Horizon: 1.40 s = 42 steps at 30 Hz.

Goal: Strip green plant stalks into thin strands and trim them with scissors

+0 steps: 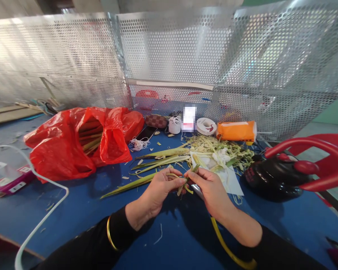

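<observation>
Both hands meet in front of me over the blue table. Between them is a small folded bundle of green leaf strips (pixel 189 189). My left hand (pixel 165 185), in a black sleeve with a gold bangle, pinches its left side between thumb and fingers. My right hand (pixel 207 183) grips the upper right part, fingers closed. A shiny metal piece (pixel 197 191) shows under the right hand; its kind is partly hidden. A yellow strip (pixel 224 243) runs below the right forearm. Long leaf blades (pixel 129 186) lie just left of and behind my hands.
A red plastic bag (pixel 64 138) with stalks stands left; a black kettle (pixel 273 180) with a red handle stands right. Leaf scraps (pixel 228 148), white paper (pixel 231 180), a ribbon roll (pixel 206 126) and an orange packet (pixel 236 131) lie behind. A white cable (pixel 53 202) crosses the left.
</observation>
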Available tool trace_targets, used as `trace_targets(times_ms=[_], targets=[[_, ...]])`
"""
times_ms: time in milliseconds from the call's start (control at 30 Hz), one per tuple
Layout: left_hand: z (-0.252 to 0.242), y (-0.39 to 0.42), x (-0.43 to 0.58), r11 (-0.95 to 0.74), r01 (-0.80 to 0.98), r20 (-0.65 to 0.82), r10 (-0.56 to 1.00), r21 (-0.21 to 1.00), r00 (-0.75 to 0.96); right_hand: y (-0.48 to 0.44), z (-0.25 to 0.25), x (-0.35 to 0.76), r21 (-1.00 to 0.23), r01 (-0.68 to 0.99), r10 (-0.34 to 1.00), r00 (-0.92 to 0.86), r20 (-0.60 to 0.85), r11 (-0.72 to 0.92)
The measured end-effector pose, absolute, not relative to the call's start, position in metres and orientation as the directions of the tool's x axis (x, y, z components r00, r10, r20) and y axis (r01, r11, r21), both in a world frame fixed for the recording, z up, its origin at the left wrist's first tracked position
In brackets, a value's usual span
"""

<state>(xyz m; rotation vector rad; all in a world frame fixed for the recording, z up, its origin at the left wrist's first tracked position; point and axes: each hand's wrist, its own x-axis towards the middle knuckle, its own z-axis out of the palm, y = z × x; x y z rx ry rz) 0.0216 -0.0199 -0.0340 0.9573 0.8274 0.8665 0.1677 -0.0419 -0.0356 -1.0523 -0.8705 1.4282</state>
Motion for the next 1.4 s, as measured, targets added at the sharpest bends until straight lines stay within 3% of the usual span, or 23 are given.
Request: trace_targets(times_ms=[167,300,433,633,833,967,1067,1133,1233,1400], targets=[[-0.033,-0.019,0.020,0.074,-0.043,-0.057,0.948,0.996,0.313,-0.038,-0.030,0.177,-0.999,-0.022,0.998,-0.035,-0.048,-0.049],[-0.032,-0.023,0.020,-0.064,0.054,0.043,0.945,0.996,0.324,-0.039,-0.030,0.176,-0.998,0.055,0.999,0.031,-0.017,-0.019],[-0.031,-0.026,0.022,0.036,-0.086,0.001,0.920,0.996,0.393,-0.042,-0.032,0.172,-0.995,-0.093,0.995,0.090,-0.047,-0.039],[-0.032,-0.022,0.021,0.190,-0.219,-0.074,0.890,0.957,0.449,-0.039,-0.035,0.173,-0.914,-0.358,0.979,-0.001,-0.206,-0.192],[-0.036,-0.021,0.019,0.241,-0.283,-0.082,0.876,0.928,0.476,-0.035,-0.037,0.178,-0.890,-0.399,0.975,-0.089,-0.204,-0.222],[-0.031,-0.022,0.018,0.244,-0.261,-0.117,0.899,0.934,0.421,-0.033,-0.034,0.179,-0.936,-0.284,0.975,0.006,-0.220,-0.210],[-0.027,-0.022,0.018,0.229,-0.213,-0.146,0.927,0.950,0.347,-0.033,-0.028,0.183,-0.999,-0.048,0.976,0.220,0.003,0.014],[-0.025,-0.023,0.019,0.217,-0.183,-0.150,0.935,0.959,0.321,-0.034,-0.024,0.186,-0.977,0.151,0.970,0.164,0.178,0.153],[-0.024,-0.024,0.020,0.194,-0.156,-0.132,0.932,0.968,0.339,-0.038,-0.019,0.188,-0.912,0.314,0.964,-0.060,0.259,0.264],[-0.025,-0.024,0.020,0.209,-0.157,-0.146,0.930,0.965,0.336,-0.041,-0.015,0.188,-0.950,0.231,0.976,-0.090,0.196,0.212]])
